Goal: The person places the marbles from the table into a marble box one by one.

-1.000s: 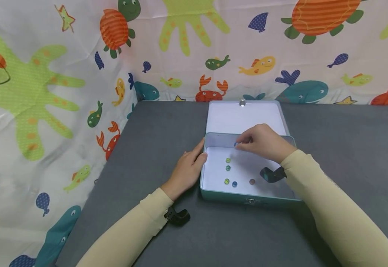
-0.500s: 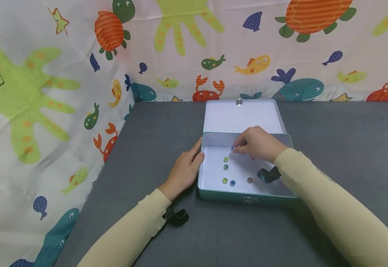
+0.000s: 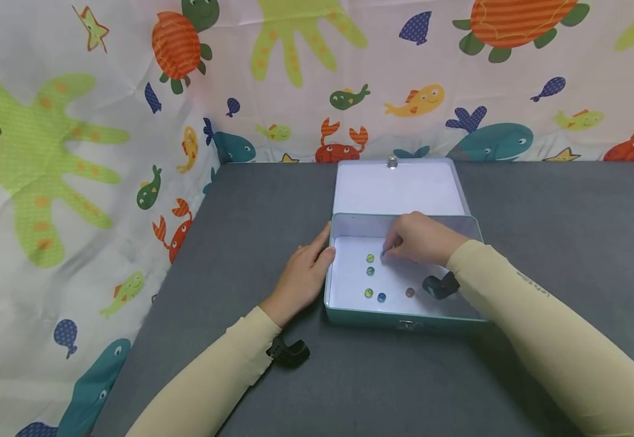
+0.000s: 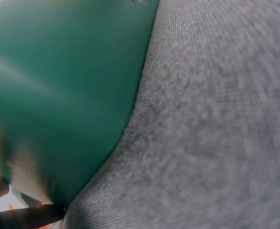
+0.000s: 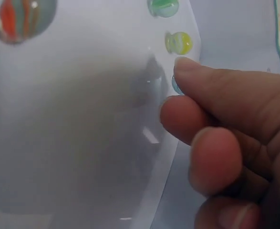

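My right hand (image 3: 420,240) reaches into an open green tin box (image 3: 404,318) and pinches a blue marble (image 3: 384,254) low over its white floor. In the right wrist view, thumb and forefinger partly hide this blue marble (image 5: 176,85). Closest to it lies a yellow-green marble (image 3: 370,258), with a green marble (image 3: 370,271) just in front. Farther forward are another yellow-green marble (image 3: 368,292), a second blue marble (image 3: 381,297) and a brownish marble (image 3: 410,292). My left hand (image 3: 300,279) rests against the box's left side, fingers mostly straight.
The box's lid (image 3: 401,187) lies folded back behind it, near the patterned cloth (image 3: 295,36). More of that cloth hangs at the left. Grey cloth (image 3: 382,376) covers the table around the box.
My right hand has come lower and nearer the front with the blue marble, beside the yellow-green one. The left hand stays at the box's side. The head view has shifted slightly.
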`<state>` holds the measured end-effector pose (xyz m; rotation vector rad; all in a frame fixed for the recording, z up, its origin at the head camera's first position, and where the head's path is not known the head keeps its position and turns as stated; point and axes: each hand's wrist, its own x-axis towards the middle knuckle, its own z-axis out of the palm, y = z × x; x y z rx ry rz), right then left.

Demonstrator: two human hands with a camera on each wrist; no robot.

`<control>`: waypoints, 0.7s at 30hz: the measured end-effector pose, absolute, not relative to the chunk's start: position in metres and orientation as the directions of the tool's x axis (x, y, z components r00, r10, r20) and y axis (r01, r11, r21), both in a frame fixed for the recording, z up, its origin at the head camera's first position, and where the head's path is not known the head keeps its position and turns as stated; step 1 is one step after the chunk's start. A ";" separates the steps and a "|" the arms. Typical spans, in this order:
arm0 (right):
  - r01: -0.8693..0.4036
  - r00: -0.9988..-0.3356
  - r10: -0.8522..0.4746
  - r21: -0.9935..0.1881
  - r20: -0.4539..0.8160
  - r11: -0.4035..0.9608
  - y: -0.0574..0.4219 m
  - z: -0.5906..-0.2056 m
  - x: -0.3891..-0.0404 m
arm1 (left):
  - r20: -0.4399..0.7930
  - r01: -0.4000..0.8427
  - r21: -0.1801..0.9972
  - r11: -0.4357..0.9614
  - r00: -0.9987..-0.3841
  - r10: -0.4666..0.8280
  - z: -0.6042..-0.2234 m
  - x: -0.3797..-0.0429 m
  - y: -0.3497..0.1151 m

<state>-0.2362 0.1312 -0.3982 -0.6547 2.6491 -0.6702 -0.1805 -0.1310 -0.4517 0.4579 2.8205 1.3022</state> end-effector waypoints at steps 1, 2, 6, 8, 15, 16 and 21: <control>-0.350 -0.838 -0.506 -0.510 -0.203 0.786 0.131 -0.399 -0.236 | 0.119 0.261 0.746 0.613 -0.957 0.264 -0.452 -0.180 -0.131; -0.350 -0.837 -0.506 -0.508 -0.207 0.787 0.132 -0.399 -0.236 | 0.120 0.262 0.746 0.612 -0.957 0.263 -0.451 -0.180 -0.131; -0.354 -0.833 -0.509 -0.497 -0.219 0.792 0.132 -0.401 -0.236 | 0.131 0.271 0.746 0.608 -0.955 0.265 -0.450 -0.181 -0.130; -0.359 -0.828 -0.515 -0.496 -0.221 0.790 0.132 -0.401 -0.237 | 0.132 0.271 0.748 0.606 -0.956 0.264 -0.449 -0.181 -0.131; -0.364 -0.821 -0.524 -0.498 -0.228 0.787 0.132 -0.400 -0.237 | 0.131 0.269 0.747 0.607 -0.956 0.263 -0.451 -0.182 -0.132; -0.363 -0.821 -0.523 -0.500 -0.228 0.787 0.132 -0.400 -0.237 | 0.131 0.270 0.747 0.607 -0.956 0.263 -0.452 -0.182 -0.132; -0.362 -0.824 -0.525 -0.513 -0.215 0.778 0.131 -0.400 -0.236 | 0.129 0.270 0.745 0.610 -0.955 0.266 -0.452 -0.181 -0.131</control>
